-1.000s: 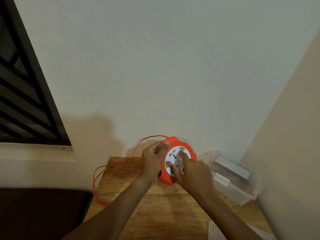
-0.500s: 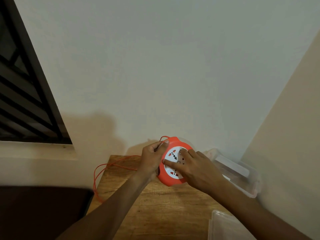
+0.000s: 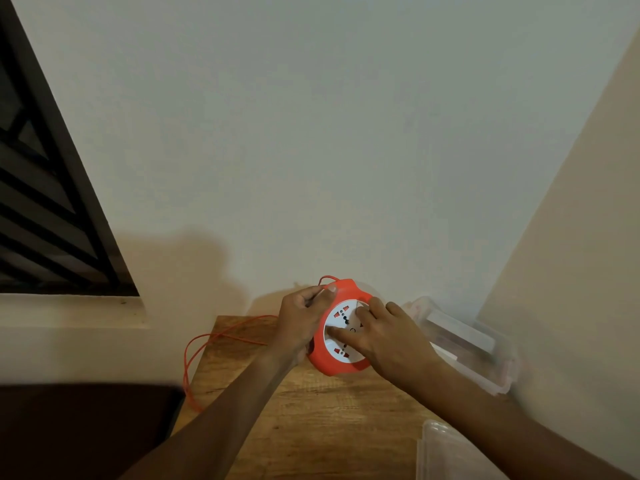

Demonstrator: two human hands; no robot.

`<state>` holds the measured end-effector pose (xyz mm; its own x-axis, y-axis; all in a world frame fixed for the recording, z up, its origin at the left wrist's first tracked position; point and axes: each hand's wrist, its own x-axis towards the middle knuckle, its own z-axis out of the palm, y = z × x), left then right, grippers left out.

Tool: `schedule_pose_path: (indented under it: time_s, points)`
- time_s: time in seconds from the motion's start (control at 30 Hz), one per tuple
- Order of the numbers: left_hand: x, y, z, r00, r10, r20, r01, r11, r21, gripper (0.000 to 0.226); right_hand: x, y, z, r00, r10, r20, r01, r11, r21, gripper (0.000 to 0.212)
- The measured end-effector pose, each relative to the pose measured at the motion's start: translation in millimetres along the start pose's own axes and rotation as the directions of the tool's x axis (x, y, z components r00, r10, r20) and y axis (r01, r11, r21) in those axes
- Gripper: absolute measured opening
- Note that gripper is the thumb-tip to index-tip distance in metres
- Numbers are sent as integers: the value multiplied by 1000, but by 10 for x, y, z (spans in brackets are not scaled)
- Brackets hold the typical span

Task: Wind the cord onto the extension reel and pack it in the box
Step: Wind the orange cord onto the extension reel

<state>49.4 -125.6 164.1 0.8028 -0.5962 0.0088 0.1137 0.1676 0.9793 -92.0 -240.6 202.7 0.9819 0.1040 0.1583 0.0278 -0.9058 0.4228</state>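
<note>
The wooden surface (image 3: pixel 311 420) is sitting in a corner, its far edge against the wall, with bare wood lying near the reel. The orange extension reel (image 3: pixel 341 367) is resting at the far middle, just left of the clear box (image 3: pixel 485 355); a clear lid (image 3: pixel 446 452) is lying near right. The left hand (image 3: pixel 301 323) is gripping the reel's left rim, thumb on top. The right hand (image 3: pixel 388 337) is pressing extended fingers on the white socket face. The orange cord (image 3: pixel 207 341) is trailing over the left edge. Since half a second ago, the cord loop above the reel has shrunk.
</note>
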Motion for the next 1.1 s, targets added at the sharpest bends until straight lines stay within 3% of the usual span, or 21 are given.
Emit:
schedule_pose_path:
  time_s: [0.1,0.2,0.33,0.47,0.57,0.6,0.63,0.73,0.8,0.97,1.1]
  points:
    - [-2,37,14,999,31,-11,-30,999,20,24,-8,-16,44,995,91,-34,-90,994,54,77]
    - [1,63,38,997,61,-45,-62,998,-27,17,10,-59,70,942,326,-75,-297,919,259,63]
    - [-26,46,99,991,88,-97,-93,994,-53,16,46,-180,61,760,650,-25,-497,605,622,46]
    - [-35,-53,95,980,142,-136,-140,990,29,21,16,-474,107,683,703,199,-545,309,780,66]
    - [-48,-145,9,984,136,-112,-132,990,38,22,-51,-628,95,691,664,286,-496,148,855,79]
    - [-60,-168,-12,987,118,-110,-114,993,39,21,-73,-618,97,704,651,284,-502,173,847,81]
    - [-71,-179,-23,990,92,-111,-89,996,30,20,-91,-597,91,730,631,262,-523,268,809,82]
    - [-68,-139,-12,995,52,-81,-51,999,15,16,-115,-546,51,843,529,101,-494,686,534,72]
    - [-47,-86,9,997,59,-42,-59,998,6,13,-109,-492,45,905,424,38,-409,843,350,72]
    - [-22,-24,34,998,55,12,-54,998,-42,25,-27,-320,58,982,168,-91,-138,952,272,70]
    - [-16,-23,40,997,72,31,-71,997,-17,28,-1,-184,34,997,25,-73,-7,973,229,65]
